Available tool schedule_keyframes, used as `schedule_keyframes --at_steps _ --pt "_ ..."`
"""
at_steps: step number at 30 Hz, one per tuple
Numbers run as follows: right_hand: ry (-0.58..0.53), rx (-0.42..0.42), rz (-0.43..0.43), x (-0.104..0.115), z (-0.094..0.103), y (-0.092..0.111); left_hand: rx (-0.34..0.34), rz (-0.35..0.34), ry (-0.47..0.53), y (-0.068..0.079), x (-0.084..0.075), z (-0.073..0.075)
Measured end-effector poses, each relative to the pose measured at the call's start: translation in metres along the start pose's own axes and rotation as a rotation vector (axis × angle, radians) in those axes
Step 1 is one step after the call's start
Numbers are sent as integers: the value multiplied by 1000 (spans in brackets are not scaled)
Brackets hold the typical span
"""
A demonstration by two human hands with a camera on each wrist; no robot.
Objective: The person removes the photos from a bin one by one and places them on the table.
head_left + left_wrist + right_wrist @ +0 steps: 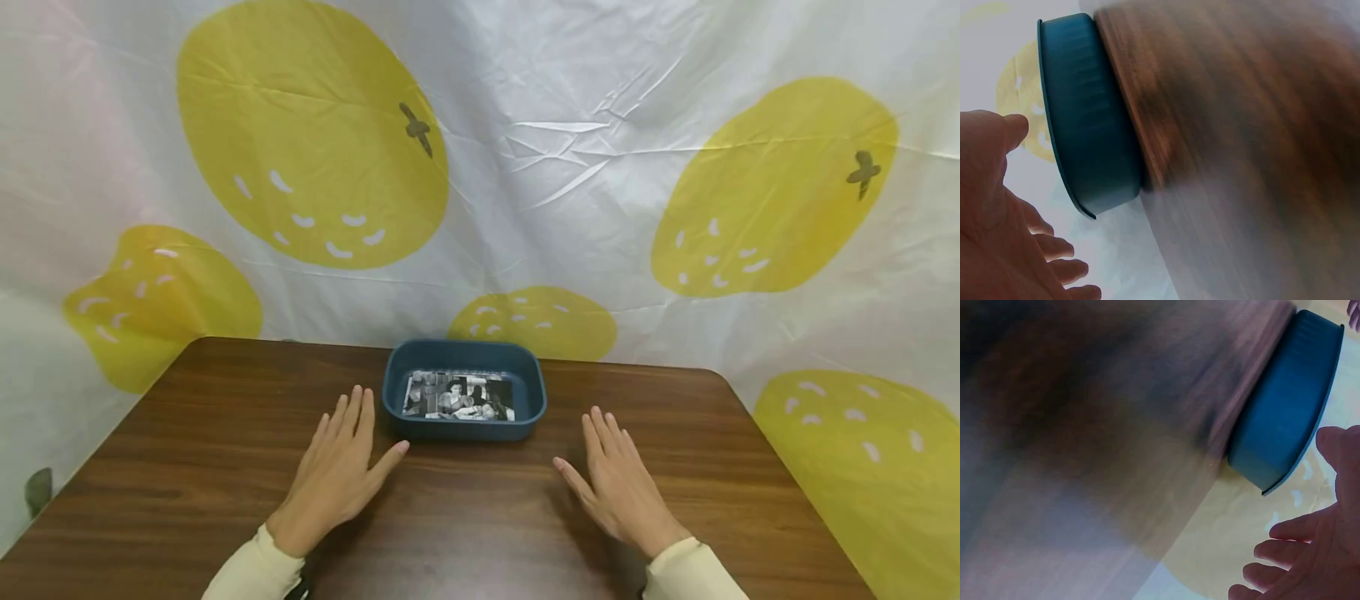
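A dark blue rectangular tub (463,430) stands near the far edge of the wooden table. Inside it lies a black-and-white printed picture (459,397), perhaps a photo or card; its thickness cannot be told. My left hand (337,471) hovers left of the tub and nearer to me, fingers straight and thumb spread. To the right, my right hand (618,483) is held the same way, apart from the tub. Neither hand holds anything. Both wrist views show the tub's outer side, in the left one (1088,112) and in the right one the blue wall (1285,400), beyond the thumbs.
The brown wooden table (465,517) has rounded far corners. Behind it hangs a white cloth (525,208) printed with large yellow fruit, close against the table's far edge. Pale sleeves (258,567) cover both wrists.
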State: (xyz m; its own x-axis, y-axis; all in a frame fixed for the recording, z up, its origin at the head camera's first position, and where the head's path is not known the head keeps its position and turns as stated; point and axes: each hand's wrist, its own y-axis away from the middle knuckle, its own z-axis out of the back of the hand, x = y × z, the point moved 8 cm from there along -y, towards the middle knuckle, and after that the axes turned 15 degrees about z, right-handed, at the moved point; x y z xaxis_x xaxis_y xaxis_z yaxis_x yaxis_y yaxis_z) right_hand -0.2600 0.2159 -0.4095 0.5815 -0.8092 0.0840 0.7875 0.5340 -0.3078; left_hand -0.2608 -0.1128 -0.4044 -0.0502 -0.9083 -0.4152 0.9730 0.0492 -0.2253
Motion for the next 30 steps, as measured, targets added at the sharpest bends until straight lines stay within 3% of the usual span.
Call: schedule_keyframes --at_steps 6,20,30 --pt "-35 -1 21 1 3 -9 51 -12 52 -11 -9 -7" --pt "-177 18 39 8 6 -36 145 -40 60 -52 -36 -27" --pt "-290 69 41 16 9 -60 173 -21 50 -65 -35 -40"
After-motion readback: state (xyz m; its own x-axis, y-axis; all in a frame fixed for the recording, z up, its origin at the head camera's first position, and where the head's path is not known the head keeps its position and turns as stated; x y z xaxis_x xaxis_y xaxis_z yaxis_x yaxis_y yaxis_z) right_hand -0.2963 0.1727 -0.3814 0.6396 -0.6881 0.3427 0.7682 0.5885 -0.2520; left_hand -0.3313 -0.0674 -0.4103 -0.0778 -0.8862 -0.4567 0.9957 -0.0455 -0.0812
